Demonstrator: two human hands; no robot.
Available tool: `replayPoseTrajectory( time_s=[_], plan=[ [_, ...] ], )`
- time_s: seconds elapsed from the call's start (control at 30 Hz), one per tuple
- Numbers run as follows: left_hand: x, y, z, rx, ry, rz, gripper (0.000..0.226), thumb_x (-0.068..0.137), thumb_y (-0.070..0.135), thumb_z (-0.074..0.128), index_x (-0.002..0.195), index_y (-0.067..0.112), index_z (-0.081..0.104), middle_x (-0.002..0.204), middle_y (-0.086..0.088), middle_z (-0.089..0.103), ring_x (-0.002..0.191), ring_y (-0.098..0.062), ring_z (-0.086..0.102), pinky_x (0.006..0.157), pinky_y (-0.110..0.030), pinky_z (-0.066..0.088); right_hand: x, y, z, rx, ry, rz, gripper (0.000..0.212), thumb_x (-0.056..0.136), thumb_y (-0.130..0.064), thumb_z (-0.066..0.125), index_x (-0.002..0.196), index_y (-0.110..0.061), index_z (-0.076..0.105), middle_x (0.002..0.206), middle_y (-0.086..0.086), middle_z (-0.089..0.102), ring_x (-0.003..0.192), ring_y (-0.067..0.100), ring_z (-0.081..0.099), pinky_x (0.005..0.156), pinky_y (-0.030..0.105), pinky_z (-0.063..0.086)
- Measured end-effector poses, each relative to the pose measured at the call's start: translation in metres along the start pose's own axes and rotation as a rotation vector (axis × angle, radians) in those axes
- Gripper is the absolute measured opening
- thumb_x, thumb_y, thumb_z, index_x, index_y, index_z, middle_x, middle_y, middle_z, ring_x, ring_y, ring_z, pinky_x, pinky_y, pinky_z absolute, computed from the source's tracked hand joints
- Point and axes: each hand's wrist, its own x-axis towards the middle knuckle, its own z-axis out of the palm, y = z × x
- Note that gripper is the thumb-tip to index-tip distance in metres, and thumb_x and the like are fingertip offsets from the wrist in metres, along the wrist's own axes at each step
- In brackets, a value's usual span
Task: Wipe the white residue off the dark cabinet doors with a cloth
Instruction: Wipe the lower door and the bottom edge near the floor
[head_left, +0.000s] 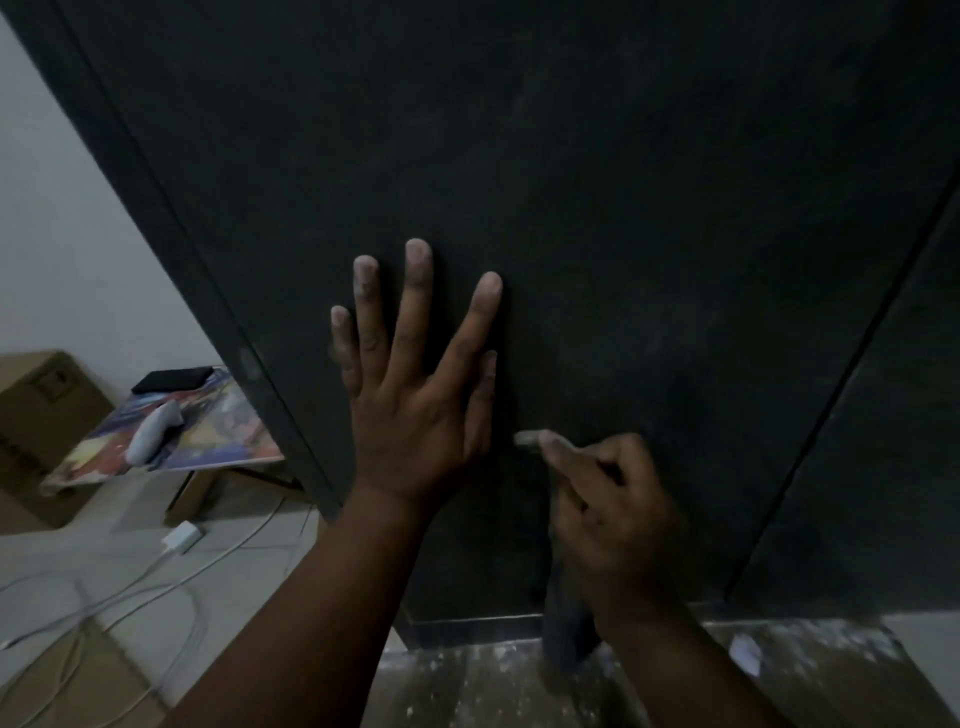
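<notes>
A dark cabinet door (597, 182) fills most of the head view, with faint white smears across it. My left hand (415, 395) lies flat on the door with its fingers spread and whitish dust on the fingertips. My right hand (613, 514) is just to the right and lower, fingers curled round a dark cloth (569, 634) that hangs down below the palm. The right index finger points left along the door face. A second door (893, 441) starts past the seam on the right.
White dust speckles the dark floor strip (519, 680) under the cabinet. At left stand a cardboard box (36, 426), a colourful board (208, 431) with a grey controller (150, 431) and a black item on it, plus white cables and a charger (182, 538) on the floor.
</notes>
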Motion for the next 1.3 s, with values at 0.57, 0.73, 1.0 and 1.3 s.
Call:
replayPoseTrajectory(
  time_s=[0.57, 0.73, 1.0, 1.3],
  plan=[
    [0.004, 0.019, 0.006, 0.0, 0.056, -0.034, 0.057, 0.105, 0.042, 0.055, 0.157, 0.024, 0.039, 0.163, -0.027, 0.026, 0.155, -0.047, 0.01, 0.127, -0.057, 0.001, 0.0, 0.024, -0.019, -0.036, 0.09, -0.041, 0.013, 0.097, -0.031, 0.068, 0.1, -0.024, 0.079, 0.088, -0.016, 0.054, 0.068, 0.011, 0.058, 0.056, 0.039, 0.053],
    [0.008, 0.028, 0.011, 0.03, 0.067, -0.04, 0.057, 0.106, 0.044, 0.053, 0.158, 0.026, 0.038, 0.162, -0.028, 0.031, 0.15, -0.054, 0.016, 0.126, -0.056, 0.003, 0.044, 0.01, -0.037, -0.049, 0.367, -0.083, 0.02, 0.098, -0.018, 0.07, 0.114, -0.008, 0.078, 0.092, -0.003, 0.052, 0.073, 0.01, 0.052, 0.066, 0.012, 0.041],
    [0.008, 0.034, 0.014, 0.065, 0.102, -0.064, 0.056, 0.105, 0.043, 0.051, 0.157, 0.025, 0.038, 0.161, -0.028, 0.033, 0.149, -0.053, 0.021, 0.127, -0.052, 0.003, 0.033, 0.013, -0.018, -0.095, 0.319, -0.206, 0.019, 0.092, -0.009, 0.076, 0.111, -0.007, 0.079, 0.081, 0.009, 0.059, 0.067, 0.017, 0.056, 0.061, 0.02, 0.045],
    [0.02, 0.06, 0.014, -0.041, 0.034, 0.084, 0.054, 0.105, 0.042, 0.058, 0.156, 0.031, 0.044, 0.166, -0.013, 0.023, 0.153, -0.05, 0.019, 0.126, -0.056, 0.005, 0.061, 0.015, -0.055, -0.065, 0.43, -0.143, 0.016, 0.094, -0.006, 0.069, 0.106, -0.002, 0.079, 0.079, 0.013, 0.056, 0.067, 0.02, 0.056, 0.063, 0.022, 0.042]
  ],
)
